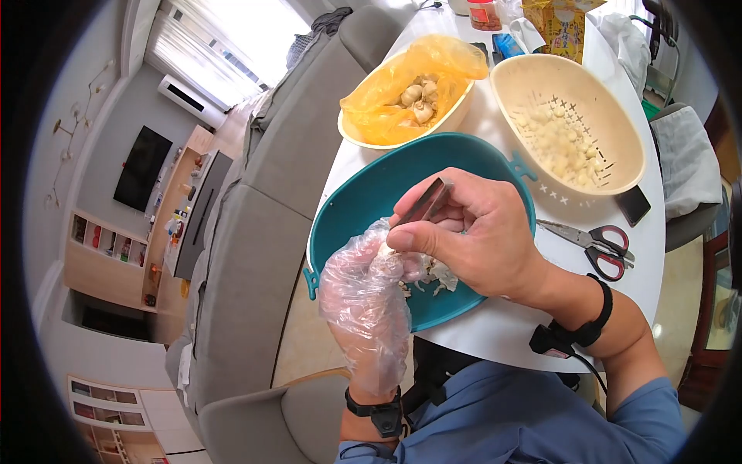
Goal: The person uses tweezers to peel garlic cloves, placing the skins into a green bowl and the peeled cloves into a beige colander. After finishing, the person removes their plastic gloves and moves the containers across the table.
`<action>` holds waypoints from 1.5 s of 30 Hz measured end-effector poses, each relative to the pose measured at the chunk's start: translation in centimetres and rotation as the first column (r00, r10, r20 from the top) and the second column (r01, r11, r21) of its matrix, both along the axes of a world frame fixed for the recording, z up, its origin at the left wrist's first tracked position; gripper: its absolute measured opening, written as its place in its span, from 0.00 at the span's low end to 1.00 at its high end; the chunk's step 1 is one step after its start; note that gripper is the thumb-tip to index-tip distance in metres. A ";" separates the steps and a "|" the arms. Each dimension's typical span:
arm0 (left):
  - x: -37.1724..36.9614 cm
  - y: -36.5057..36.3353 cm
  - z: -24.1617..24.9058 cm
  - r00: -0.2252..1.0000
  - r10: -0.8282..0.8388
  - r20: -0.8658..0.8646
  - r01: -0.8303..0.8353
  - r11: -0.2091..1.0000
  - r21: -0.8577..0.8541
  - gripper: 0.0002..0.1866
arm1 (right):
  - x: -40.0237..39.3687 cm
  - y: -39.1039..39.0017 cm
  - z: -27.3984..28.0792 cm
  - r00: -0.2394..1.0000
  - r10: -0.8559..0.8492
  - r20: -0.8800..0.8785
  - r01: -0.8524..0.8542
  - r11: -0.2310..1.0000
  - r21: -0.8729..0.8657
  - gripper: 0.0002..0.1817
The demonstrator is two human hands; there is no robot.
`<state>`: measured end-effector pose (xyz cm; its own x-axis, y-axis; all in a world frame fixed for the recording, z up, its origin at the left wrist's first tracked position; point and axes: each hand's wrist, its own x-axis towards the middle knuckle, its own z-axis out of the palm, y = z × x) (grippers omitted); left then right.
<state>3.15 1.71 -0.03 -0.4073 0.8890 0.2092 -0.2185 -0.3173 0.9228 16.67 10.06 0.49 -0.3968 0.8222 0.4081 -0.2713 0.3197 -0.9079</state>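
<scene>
Garlic clove (386,249) sits pinched in gloved left hand (363,298) fingertips over teal bowl (363,201), right hand (471,236) just right of it, touching, fingers pressed together pinching a small knife (423,205), blade angled up-right away from clove.

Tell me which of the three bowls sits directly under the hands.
The teal bowl, nearest the person; the other two, both cream, sit farther back on the table.
</scene>
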 end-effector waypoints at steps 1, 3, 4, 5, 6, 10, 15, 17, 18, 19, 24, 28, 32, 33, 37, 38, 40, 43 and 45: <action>0.3 0.0 0.1 1.000 0.001 0.000 -0.001 1.000 -0.001 0.14 | -0.2 0.0 -0.2 1.000 0.001 0.000 -0.001 1.000 -0.001 0.12; 1.0 0.0 0.4 0.992 0.124 -0.029 -0.125 0.992 -0.031 0.14 | -0.6 0.1 -0.6 0.997 -0.060 -0.058 0.060 0.998 0.010 0.15; 1.0 0.1 0.5 0.992 0.124 -0.028 -0.125 0.992 -0.031 0.14 | -0.4 0.0 -0.4 0.997 -0.060 -0.058 0.060 0.998 0.010 0.15; 0.9 0.1 0.6 0.994 0.093 -0.058 -0.095 0.995 -0.035 0.14 | -0.1 0.0 -0.2 1.000 -0.030 -0.008 0.030 1.000 0.002 0.13; 0.8 0.1 0.6 0.994 0.061 -0.087 -0.065 0.997 -0.040 0.13 | 0.2 -0.1 -0.1 0.999 -0.001 0.043 0.001 1.000 -0.006 0.12; 0.4 0.2 0.5 1.000 -0.014 -0.010 0.014 1.000 -0.024 0.13 | -0.7 0.1 -0.8 0.995 -0.053 -0.085 0.053 0.999 -0.001 0.14; 0.3 -0.1 0.2 0.999 -0.011 0.038 0.012 1.000 -0.014 0.14 | -0.7 0.0 -0.7 0.995 -0.045 -0.084 0.045 0.999 -0.001 0.14; 0.5 -0.1 -0.1 0.999 0.012 0.048 -0.012 1.000 -0.010 0.14 | -0.8 0.0 -0.9 0.993 -0.033 -0.114 0.033 0.999 -0.004 0.14; 0.6 -0.1 -0.1 0.998 0.033 0.058 -0.033 0.999 -0.007 0.14 | -0.9 0.1 -1.0 0.989 -0.025 -0.145 0.024 1.000 -0.009 0.14; 0.5 -0.1 0.0 0.998 0.034 0.059 -0.034 0.999 -0.007 0.14 | -1.0 0.1 -1.0 0.989 -0.025 -0.145 0.024 1.000 -0.008 0.14; 0.4 -0.4 -0.2 0.999 0.016 0.032 -0.015 1.000 -0.026 0.13 | -1.0 -0.1 -1.0 0.991 -0.048 -0.127 0.049 0.999 0.006 0.15; -0.1 -0.4 0.0 0.995 -0.091 0.040 0.091 0.996 -0.015 0.13 | -1.0 -0.1 -1.1 0.992 -0.073 -0.108 0.078 0.996 0.042 0.15; 0.2 -0.5 -0.4 0.997 -0.033 0.067 0.035 0.999 -0.040 0.12 | -1.0 -0.1 -0.9 0.991 -0.087 -0.105 0.094 0.994 0.064 0.14; 0.2 -0.5 -0.5 0.997 -0.041 0.067 0.043 0.998 -0.037 0.12 | -0.9 -0.1 -0.8 0.992 -0.092 -0.089 0.098 0.993 0.060 0.14; 0.4 -0.4 -0.2 1.000 -0.022 0.005 0.022 0.996 -0.090 0.11 | -0.8 -0.1 -0.8 0.986 -0.106 -0.129 0.111 0.993 0.030 0.14; 0.4 -0.4 -0.4 1.000 -0.007 0.009 0.007 0.995 -0.104 0.10 | -0.6 -0.1 -0.5 0.988 -0.128 -0.082 0.132 0.990 0.056 0.15; 0.2 -0.5 -0.4 1.000 0.005 0.010 -0.004 0.992 -0.124 0.09 | -0.4 0.0 -0.5 0.987 -0.154 -0.039 0.156 0.985 0.078 0.15; -0.1 -0.5 -0.1 0.998 -0.065 -0.002 0.064 0.990 -0.128 0.09 | -0.4 0.6 -0.6 0.994 -0.054 -0.099 0.043 0.993 -0.113 0.16; -0.3 -0.3 0.1 0.995 -0.092 -0.031 0.085 0.983 -0.165 0.10 | 0.0 0.9 -0.1 0.991 0.072 -0.114 -0.101 0.956 -0.274 0.16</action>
<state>2.90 1.40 0.07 -0.3200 0.9447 0.0719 -0.2023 -0.1423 0.9689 16.69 10.96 0.35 -0.4400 0.8732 0.2096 -0.3824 0.0290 -0.9235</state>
